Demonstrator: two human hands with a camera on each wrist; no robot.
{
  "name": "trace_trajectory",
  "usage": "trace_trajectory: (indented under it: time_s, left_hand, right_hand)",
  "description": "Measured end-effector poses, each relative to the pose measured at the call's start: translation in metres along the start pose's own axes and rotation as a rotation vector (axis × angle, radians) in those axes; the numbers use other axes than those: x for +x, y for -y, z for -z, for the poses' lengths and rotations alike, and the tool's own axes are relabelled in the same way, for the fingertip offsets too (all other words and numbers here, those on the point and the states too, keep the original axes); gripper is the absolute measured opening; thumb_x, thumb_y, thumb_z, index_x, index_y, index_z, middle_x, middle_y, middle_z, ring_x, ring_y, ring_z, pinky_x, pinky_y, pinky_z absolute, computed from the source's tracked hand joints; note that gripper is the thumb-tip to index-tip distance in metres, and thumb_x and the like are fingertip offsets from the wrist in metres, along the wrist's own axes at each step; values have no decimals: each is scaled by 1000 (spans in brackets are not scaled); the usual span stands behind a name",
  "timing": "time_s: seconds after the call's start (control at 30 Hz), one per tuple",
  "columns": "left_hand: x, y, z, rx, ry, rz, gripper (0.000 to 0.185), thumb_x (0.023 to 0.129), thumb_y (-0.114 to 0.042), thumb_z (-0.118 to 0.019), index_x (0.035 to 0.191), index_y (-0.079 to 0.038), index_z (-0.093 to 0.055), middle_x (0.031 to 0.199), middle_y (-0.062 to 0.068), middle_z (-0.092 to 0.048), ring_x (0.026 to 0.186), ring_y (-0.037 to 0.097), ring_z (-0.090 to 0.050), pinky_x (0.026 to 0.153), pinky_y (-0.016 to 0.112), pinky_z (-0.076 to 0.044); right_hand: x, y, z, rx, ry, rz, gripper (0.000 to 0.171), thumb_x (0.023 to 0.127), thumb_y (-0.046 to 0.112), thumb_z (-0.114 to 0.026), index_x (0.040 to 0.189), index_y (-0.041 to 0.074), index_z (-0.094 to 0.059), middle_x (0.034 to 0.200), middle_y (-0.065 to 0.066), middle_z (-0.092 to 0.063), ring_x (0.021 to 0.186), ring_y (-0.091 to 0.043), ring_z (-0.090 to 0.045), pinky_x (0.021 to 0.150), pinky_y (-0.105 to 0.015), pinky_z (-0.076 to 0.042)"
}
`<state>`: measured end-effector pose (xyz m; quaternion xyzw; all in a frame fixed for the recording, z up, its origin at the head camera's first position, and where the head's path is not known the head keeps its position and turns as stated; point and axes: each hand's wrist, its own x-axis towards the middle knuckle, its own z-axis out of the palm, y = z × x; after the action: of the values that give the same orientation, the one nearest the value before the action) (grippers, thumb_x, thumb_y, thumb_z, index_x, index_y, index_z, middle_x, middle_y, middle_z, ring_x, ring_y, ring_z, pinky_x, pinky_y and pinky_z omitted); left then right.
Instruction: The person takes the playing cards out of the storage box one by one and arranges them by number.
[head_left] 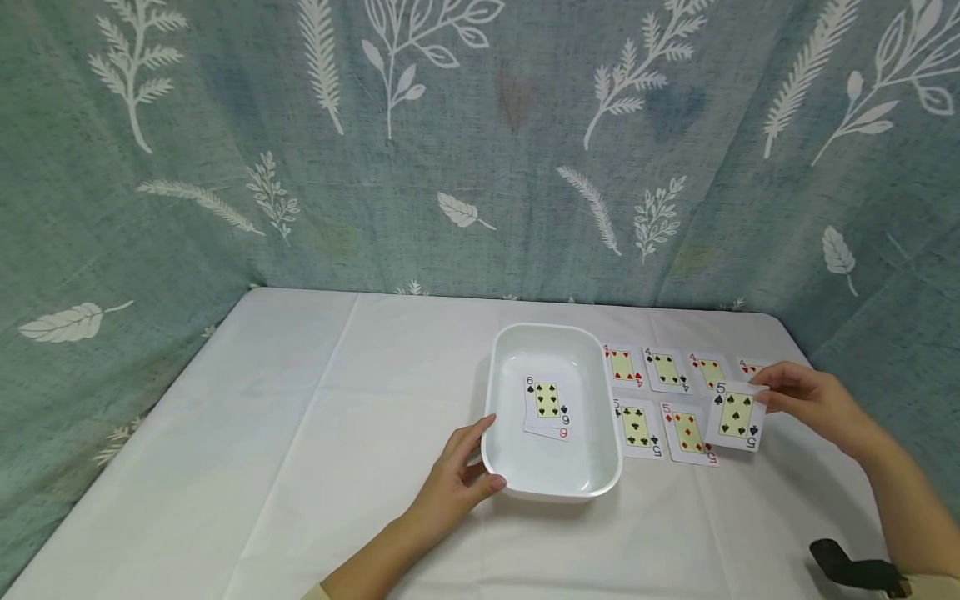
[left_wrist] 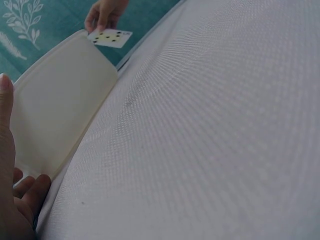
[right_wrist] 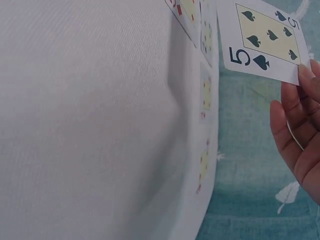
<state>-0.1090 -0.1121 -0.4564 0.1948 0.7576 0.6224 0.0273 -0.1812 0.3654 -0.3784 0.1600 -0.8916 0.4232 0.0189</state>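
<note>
My right hand (head_left: pixel 813 404) pinches a five of spades playing card (head_left: pixel 737 417) by its upper right edge. That card overlaps the five of diamonds (head_left: pixel 686 432) in the head view; the right wrist view shows the five of spades (right_wrist: pixel 270 37) face-on between thumb and fingers. A white tray (head_left: pixel 551 479) stands left of the cards, and my left hand (head_left: pixel 457 471) grips its near left corner, thumb at the front rim and fingers along the side. Inside the tray lies a six of spades (head_left: pixel 547 402), partly covering another six with red print.
Right of the tray lie a row of fours, including hearts (head_left: pixel 622 367), spades (head_left: pixel 666 369) and diamonds (head_left: pixel 707 369), and a five of clubs (head_left: pixel 637 429) below. A black strap-like object (head_left: pixel 855 571) sits by the right wrist. A leaf-patterned curtain (head_left: pixel 480 150) hangs behind the white-covered table (head_left: pixel 337 467).
</note>
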Motion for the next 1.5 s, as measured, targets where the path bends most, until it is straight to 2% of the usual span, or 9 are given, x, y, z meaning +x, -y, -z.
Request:
trace_trajectory:
  time_s: [0.27, 0.47, 0.57, 0.77, 1.07, 1.2, 1.37, 1.5]
  left_hand:
    - [0, 1, 0, 7, 2, 10, 77, 84, -14, -70, 149, -12, -28, 138, 18, -34, 128, 33, -43, 101, 28, -48]
    - [0, 2, 0, 12, 1, -8, 77, 85, -16, -70, 148, -10, -28, 138, 18, -34, 127, 34, -44, 100, 29, -48]
    - [0, 2, 0, 2, 2, -9, 77, 84, -15, -70, 149, -11, -28, 138, 18, -34, 127, 34, -44, 100, 29, -48]
    - [-1, 2, 0, -2, 3, -9, 77, 85, -13, -70, 149, -11, -27, 138, 18, -34, 127, 34, -44, 100, 29, -48]
    - [-3, 3, 0, 16, -2, 24, 76, 85, -15, -69, 149, -13, -27, 139, 17, -34, 127, 33, -44, 101, 28, -48]
    - [-2, 5, -1, 21, 0, 27, 76, 86, -15, -69, 149, -14, -27, 138, 15, -34, 128, 32, -44, 101, 27, -47]
    - [-1, 5, -1, 9, 2, 17, 76, 85, -14, -69, 149, -14, -27, 139, 15, -34, 128, 32, -44, 101, 28, -47]
    - [-1, 4, -1, 2, 7, 23, 77, 85, -15, -69, 149, -15, -27, 139, 15, -34, 129, 31, -43, 102, 29, -47]
  right_hand:
    - [-8, -8, 9, -43, 38, -70, 12, 91, 3, -60, 102, -2, -59, 88, 16, -62, 73, -5, -61, 63, -16, -56]
    - [-11, -17, 12, -68, 57, -122, 16, 92, 7, -61, 103, -3, -58, 87, 15, -63, 73, -6, -60, 62, -16, -55]
    - [-12, -20, 11, -86, 69, -141, 16, 92, 9, -61, 104, -3, -58, 84, 14, -63, 70, -9, -58, 58, -18, -53]
    - [-10, -25, 9, -100, 66, -122, 14, 92, 9, -61, 102, 0, -59, 80, 11, -62, 67, -14, -54, 50, -24, -47]
    - [-7, -41, -2, -76, 104, -128, 17, 92, 9, -61, 104, -2, -57, 86, 5, -62, 71, -10, -54, 53, -23, -48]
    - [-5, -42, -7, -132, 100, -123, 16, 92, 8, -61, 103, -3, -58, 85, -1, -60, 71, -7, -50, 53, -22, -43]
    - [-3, -40, -11, -223, 109, -151, 16, 89, 9, -64, 101, -1, -60, 88, -5, -61, 72, -3, -49, 56, -19, -44]
    - [-1, -41, -13, -247, 124, -170, 15, 87, 7, -66, 100, 0, -62, 90, -8, -62, 73, -3, -48, 58, -18, -44]
